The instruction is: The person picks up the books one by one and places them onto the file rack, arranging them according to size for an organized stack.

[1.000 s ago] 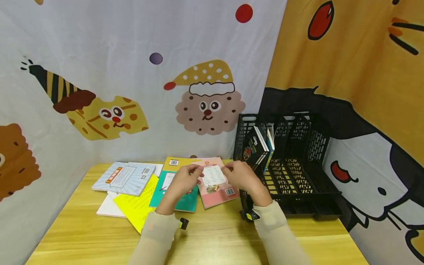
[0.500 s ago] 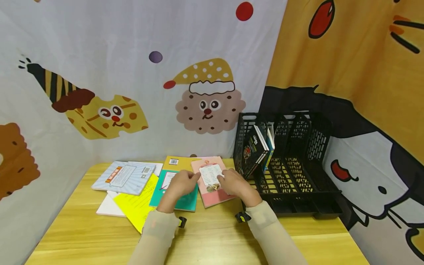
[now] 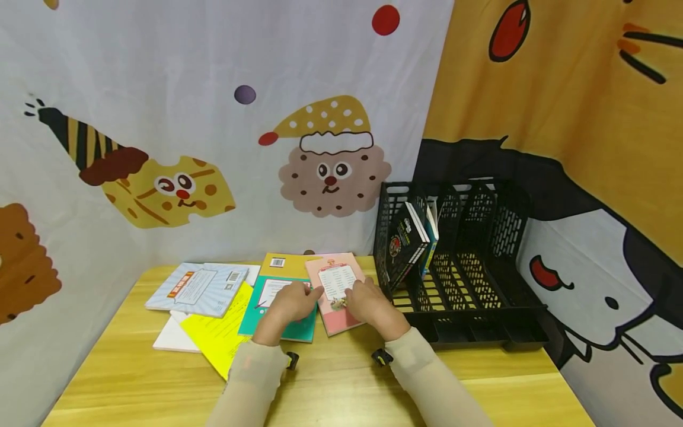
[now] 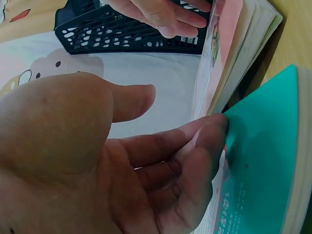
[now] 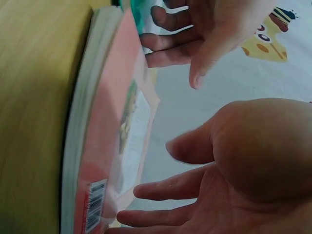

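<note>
A pink book (image 3: 340,322) with a white text panel lies on the table before me. My right hand (image 3: 369,302) is over its right part. In the right wrist view its straight fingertips touch the pink cover near the barcode, the thumb held apart. My left hand (image 3: 292,302) lies over a teal and yellow book (image 3: 257,320) just left of the pink one. The left wrist view shows its fingers loosely bent at the teal cover (image 4: 263,141), beside the pink book's edge, with the thumb free. Neither hand grips anything.
A black slotted file rack (image 3: 464,326) stands at the right, with black books (image 3: 404,246) and a blue-edged book (image 3: 431,237) leaning in its left slots. To the left lie a light blue book (image 3: 200,289), a yellow sheet (image 3: 221,332) and a white booklet (image 3: 175,335).
My right hand has moved left and lower, further over the pink book, covering its barcode in the head view. The left hand has dropped slightly toward the teal book.
</note>
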Demonstrator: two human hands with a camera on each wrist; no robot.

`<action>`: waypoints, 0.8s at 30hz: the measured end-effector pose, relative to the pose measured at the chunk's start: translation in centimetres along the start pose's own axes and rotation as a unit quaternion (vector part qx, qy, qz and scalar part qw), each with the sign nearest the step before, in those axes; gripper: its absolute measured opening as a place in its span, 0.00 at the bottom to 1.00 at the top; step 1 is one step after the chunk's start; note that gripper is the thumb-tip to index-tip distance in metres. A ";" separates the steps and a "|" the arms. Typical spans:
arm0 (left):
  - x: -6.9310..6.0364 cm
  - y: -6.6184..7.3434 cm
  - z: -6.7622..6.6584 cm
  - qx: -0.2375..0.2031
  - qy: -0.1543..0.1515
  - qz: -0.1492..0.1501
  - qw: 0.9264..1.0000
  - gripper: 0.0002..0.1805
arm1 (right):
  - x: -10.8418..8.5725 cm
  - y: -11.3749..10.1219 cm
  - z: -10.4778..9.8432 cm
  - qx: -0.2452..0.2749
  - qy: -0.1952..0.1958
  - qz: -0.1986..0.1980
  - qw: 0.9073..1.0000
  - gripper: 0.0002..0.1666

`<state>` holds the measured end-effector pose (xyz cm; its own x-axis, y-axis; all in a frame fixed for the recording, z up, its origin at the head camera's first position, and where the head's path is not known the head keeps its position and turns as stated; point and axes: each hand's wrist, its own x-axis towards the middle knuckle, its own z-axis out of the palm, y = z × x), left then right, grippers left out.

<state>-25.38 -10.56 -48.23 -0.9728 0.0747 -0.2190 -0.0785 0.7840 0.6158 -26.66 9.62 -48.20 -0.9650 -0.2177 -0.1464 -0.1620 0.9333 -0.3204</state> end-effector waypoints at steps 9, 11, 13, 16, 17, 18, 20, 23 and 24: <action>-0.2 0.3 0.1 0.008 0.003 0.016 1.000 0.29 | 0.4 0.1 0.3 -0.013 0.001 0.014 1.000 0.25; -0.2 0.3 0.2 0.010 0.005 0.019 1.000 0.29 | 0.5 0.2 0.3 -0.008 0.001 0.021 1.000 0.25; -0.1 0.2 0.4 0.009 0.008 0.022 1.000 0.30 | 0.4 0.2 0.2 0.002 0.001 0.029 1.000 0.26; 0.0 0.1 0.5 0.000 0.012 0.018 1.000 0.30 | 0.2 0.2 -0.1 0.016 0.006 0.025 1.000 0.26; 0.0 0.0 0.5 -0.003 0.013 0.016 1.000 0.30 | 0.1 0.3 -0.2 0.015 0.011 0.018 1.000 0.25; 0.0 0.0 0.4 -0.007 0.015 0.015 1.000 0.30 | 0.0 0.3 -0.3 0.018 0.018 0.011 1.000 0.24; 0.0 -0.2 0.2 -0.015 0.017 0.014 1.000 0.30 | -0.2 0.4 -0.6 0.038 0.042 0.002 0.998 0.23; 0.4 -0.9 0.1 -0.024 0.017 0.022 0.999 0.30 | -0.3 0.5 -1.0 0.092 0.093 0.002 0.991 0.23; 0.3 -0.9 -0.1 -0.027 0.016 0.019 0.999 0.29 | -0.4 0.5 -1.2 0.117 0.112 0.005 0.987 0.23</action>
<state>-25.66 -11.29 -48.82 -0.9819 0.0838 -0.1700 -0.0512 0.7464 0.6635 -26.63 10.52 -47.18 -0.9920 -0.1155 0.0503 -0.1245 0.8378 -0.5316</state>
